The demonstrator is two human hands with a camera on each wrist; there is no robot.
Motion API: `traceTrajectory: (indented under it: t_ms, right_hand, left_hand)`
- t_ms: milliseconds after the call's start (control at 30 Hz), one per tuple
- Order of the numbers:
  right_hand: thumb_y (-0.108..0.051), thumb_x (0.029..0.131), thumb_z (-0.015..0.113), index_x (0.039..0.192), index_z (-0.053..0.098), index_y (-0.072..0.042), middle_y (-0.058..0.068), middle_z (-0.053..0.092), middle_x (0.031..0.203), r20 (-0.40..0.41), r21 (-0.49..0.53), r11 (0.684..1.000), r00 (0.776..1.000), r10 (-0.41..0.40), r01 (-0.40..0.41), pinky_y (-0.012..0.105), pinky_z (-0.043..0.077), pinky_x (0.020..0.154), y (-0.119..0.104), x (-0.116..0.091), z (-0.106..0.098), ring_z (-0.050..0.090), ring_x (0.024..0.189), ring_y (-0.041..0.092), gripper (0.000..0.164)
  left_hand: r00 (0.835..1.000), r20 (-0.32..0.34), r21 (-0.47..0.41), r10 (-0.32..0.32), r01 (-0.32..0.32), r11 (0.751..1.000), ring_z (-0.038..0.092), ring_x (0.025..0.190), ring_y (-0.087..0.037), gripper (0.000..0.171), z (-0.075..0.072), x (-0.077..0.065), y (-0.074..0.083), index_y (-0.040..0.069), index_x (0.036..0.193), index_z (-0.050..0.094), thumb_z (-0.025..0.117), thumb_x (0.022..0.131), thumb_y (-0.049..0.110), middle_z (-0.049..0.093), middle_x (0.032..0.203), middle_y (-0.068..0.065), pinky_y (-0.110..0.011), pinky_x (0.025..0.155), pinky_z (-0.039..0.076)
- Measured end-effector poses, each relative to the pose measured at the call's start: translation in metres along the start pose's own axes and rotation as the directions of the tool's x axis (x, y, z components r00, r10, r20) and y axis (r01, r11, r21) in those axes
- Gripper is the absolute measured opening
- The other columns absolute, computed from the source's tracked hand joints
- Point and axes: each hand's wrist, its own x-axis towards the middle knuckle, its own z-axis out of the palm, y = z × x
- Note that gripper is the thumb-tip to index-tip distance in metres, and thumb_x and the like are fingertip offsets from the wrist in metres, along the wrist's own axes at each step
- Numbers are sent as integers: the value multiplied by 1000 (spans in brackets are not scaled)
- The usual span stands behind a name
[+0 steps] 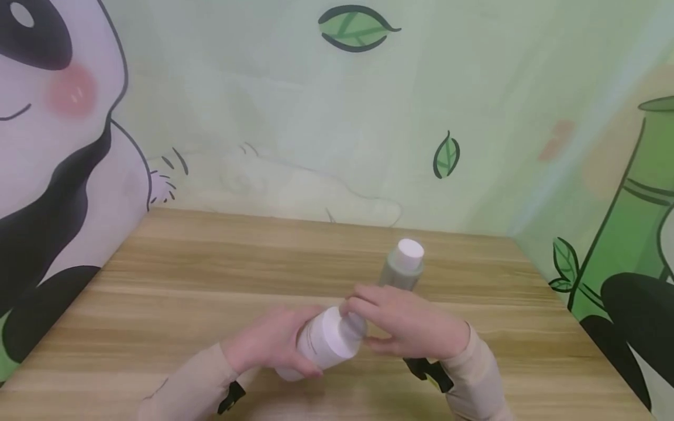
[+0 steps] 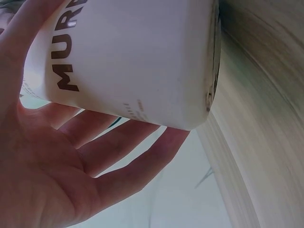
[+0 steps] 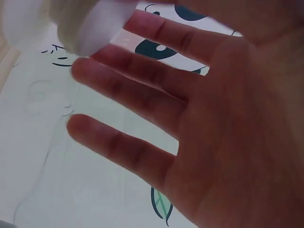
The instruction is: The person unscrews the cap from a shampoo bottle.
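My left hand [image 1: 265,342] grips a white bottle [image 1: 316,346] around its body, thumb on the near side. The bottle leans with its top toward the right. In the left wrist view, dark letters run along the bottle [image 2: 133,57], and its base is close to the wooden surface. My right hand [image 1: 416,324] holds the bottle's whitish cap [image 1: 355,328] between thumb and fingertips. The right wrist view shows the cap [image 3: 97,28] at the fingertips, the lower fingers stretched out apart from it. Behind the right hand stands a greyish bottle [image 1: 398,276] with a white cap, its lower part hidden.
The wooden table [image 1: 237,251] spreads around both hands. At its back and sides rises a pale green backdrop [image 1: 284,117] printed with pandas, leaves and bamboo. Dark wrist straps [image 1: 429,374] sit under the sleeves.
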Motion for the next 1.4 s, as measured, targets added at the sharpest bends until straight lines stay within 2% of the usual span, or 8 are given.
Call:
traceTrajectory:
  t_ms: [200,300,500,700,867,1000,1233,1400]
  right_hand:
    - [-42,88,67,120,55,-11,-2,65,115,31,-2,992,991,128,-128,27,52,83,-1,1,-3,64,99,11,47]
    - [-46,89,63,116,57,-14,-5,68,109,39,-45,984,984,176,-175,24,49,78,-2,1,-3,64,93,7,42]
    - [-45,89,63,105,58,-17,-10,68,94,16,-113,982,988,154,-151,20,43,71,-4,1,-2,60,80,2,33]
    - [-33,86,70,108,57,-15,-8,67,101,18,-103,989,994,110,-108,23,47,76,-5,1,-1,62,87,4,31]
    - [-24,78,76,110,56,-15,-5,60,104,1,-107,994,1000,28,-28,25,49,78,-4,1,-2,60,89,7,39]
    - [-21,76,78,111,54,-15,-5,57,106,9,-89,996,1000,7,-6,24,49,77,-4,2,-3,58,89,8,43]
    - [-39,85,72,122,55,-12,-4,62,116,2,-1,998,998,68,-68,28,49,84,-4,0,-3,61,101,9,49]
    - [-43,90,64,123,55,-13,-3,66,118,36,-21,987,987,159,-158,30,50,86,-2,-1,-4,64,104,10,45]
  left_hand:
    - [1000,-9,25,16,-16,1000,64,84,-8,73,0,1,-1,18,122,60,88,59,40,71,101,3,-22,73,50]
    - [1000,-15,26,13,-13,1000,65,85,-9,73,0,1,-1,18,123,60,88,58,39,72,101,2,-22,73,50]
    - [1000,-2,24,1,-1,1000,65,84,-9,72,0,-1,0,18,122,60,88,59,39,72,100,2,-22,73,50]
    - [1000,-3,29,-2,2,1000,64,82,-8,71,0,-1,0,18,120,60,88,59,40,71,98,3,-22,72,50]
    - [1000,-7,30,-5,5,1000,63,80,-7,70,1,0,0,17,119,60,88,58,40,71,96,3,-22,70,49]
    - [1000,-9,40,-10,10,999,63,79,-6,69,1,0,-1,18,118,60,87,58,41,71,95,4,-21,69,49]
    - [1000,-17,46,3,-2,999,64,79,-6,69,0,0,0,20,118,61,88,58,40,71,95,4,-21,69,49]
    - [1000,-15,44,-3,4,999,64,81,-6,71,0,-1,1,21,119,61,88,57,41,71,97,5,-22,70,49]
